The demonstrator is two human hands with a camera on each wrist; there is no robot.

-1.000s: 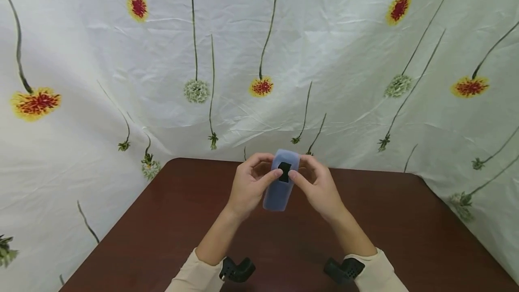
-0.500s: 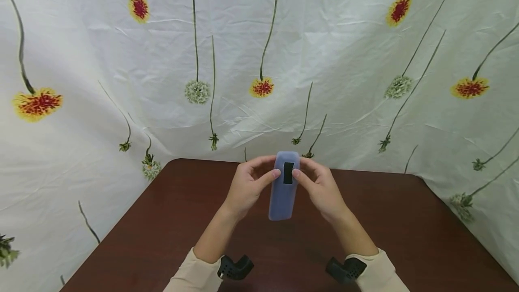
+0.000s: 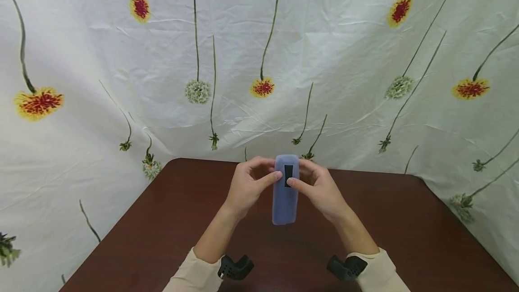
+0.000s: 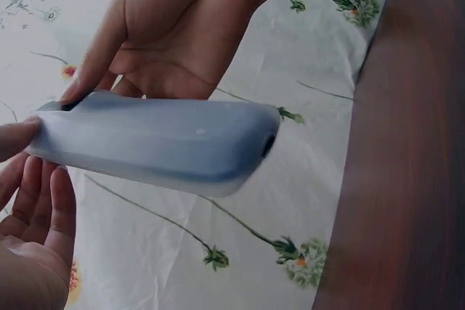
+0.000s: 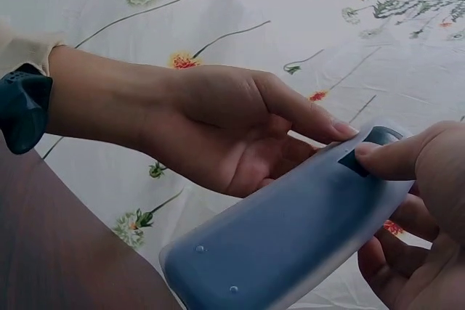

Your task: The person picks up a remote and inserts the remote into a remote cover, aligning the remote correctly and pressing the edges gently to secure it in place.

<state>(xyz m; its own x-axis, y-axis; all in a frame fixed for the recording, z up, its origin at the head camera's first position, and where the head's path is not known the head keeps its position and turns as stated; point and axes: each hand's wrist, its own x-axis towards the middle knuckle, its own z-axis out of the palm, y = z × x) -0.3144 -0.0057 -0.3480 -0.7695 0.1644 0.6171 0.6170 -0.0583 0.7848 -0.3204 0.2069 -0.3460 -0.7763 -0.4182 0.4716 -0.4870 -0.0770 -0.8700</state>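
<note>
Over the last second the blue case (image 3: 285, 193) has swung from a tilt, its near end off to the left, to lying almost straight toward the person, and that near end now hangs lower over the table (image 3: 405, 220). It looks like a soft sleeve, and the 2 hands appear to be squaring it up in the air and working at its far end rather than setting it down. The left hand (image 3: 247, 186) holds the case from the left with the thumb laid on its top face and the fingers curled behind; the right hand (image 3: 320, 188) grips it from the right, its thumb now resting on the black window (image 3: 288, 175) (half a second ago that thumb lay just beside it). Both hands are close together, clamped on the case's far end, well above the table. Behind hangs a flowered sheet (image 3: 324, 57). The right wrist view shows 2 small bumps near the case's free end.
</note>
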